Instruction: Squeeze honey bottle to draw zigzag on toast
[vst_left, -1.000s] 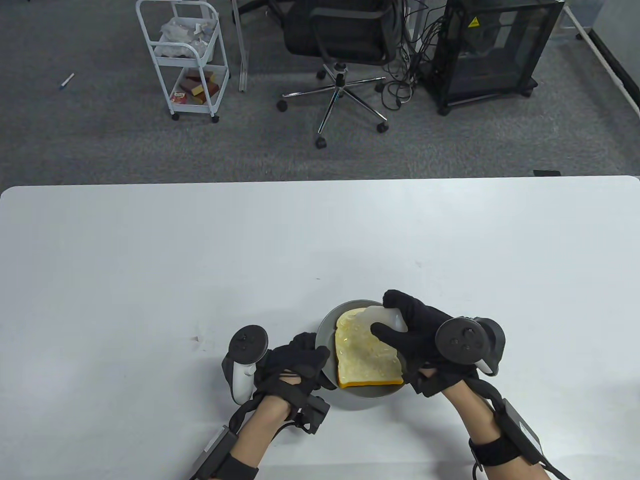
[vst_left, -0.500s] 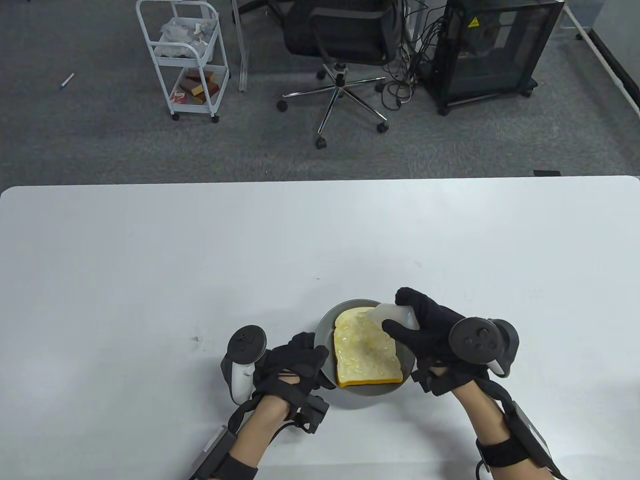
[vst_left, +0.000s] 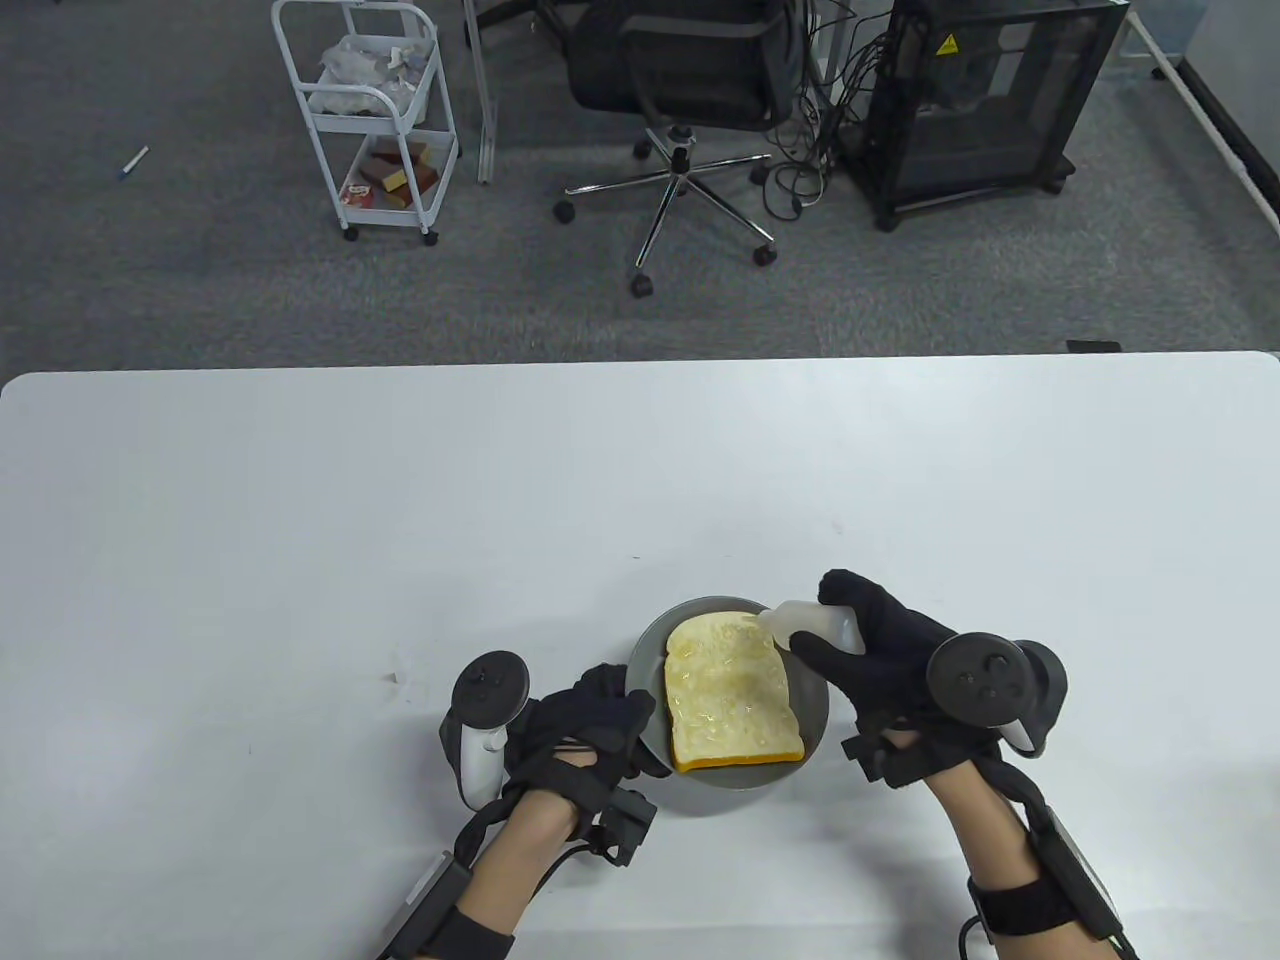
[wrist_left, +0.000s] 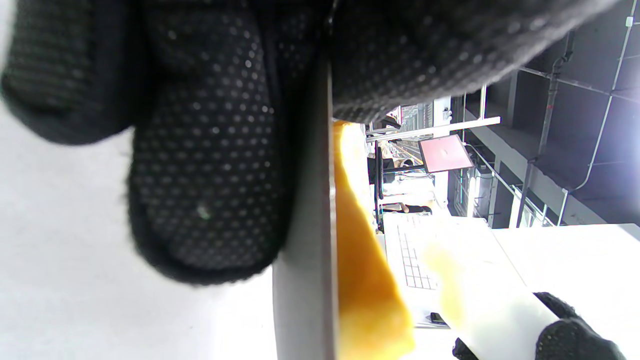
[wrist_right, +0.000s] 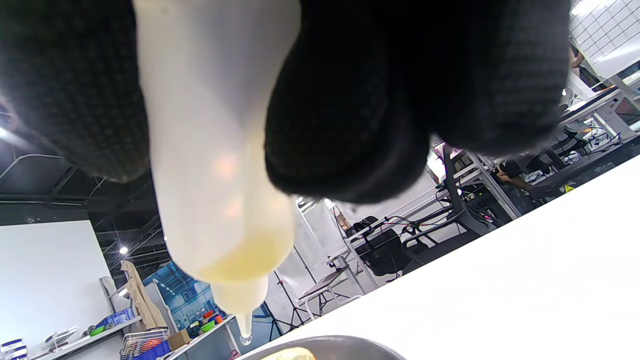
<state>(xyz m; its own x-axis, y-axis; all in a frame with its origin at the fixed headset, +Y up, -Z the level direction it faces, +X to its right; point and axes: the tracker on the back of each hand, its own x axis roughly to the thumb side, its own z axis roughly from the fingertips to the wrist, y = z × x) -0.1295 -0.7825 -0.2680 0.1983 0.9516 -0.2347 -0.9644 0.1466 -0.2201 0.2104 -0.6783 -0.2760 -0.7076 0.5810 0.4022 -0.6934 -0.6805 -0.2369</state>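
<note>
A glazed toast (vst_left: 733, 698) lies flat on a grey plate (vst_left: 815, 700); the translucent honey bottle (vst_left: 812, 626) tilts over its far-right corner.

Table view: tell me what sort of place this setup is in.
Probably an office or lab workspace, not a kitchen. Beyond the white table lie grey carpet, a rolling office chair, a black equipment cabinet with cables, and a white utility cart.

Left hand (vst_left: 590, 725) grips the plate rim (vst_left: 640, 660); right hand (vst_left: 880, 655) holds the honey bottle (vst_left: 812, 625), nozzle tilted down
</note>
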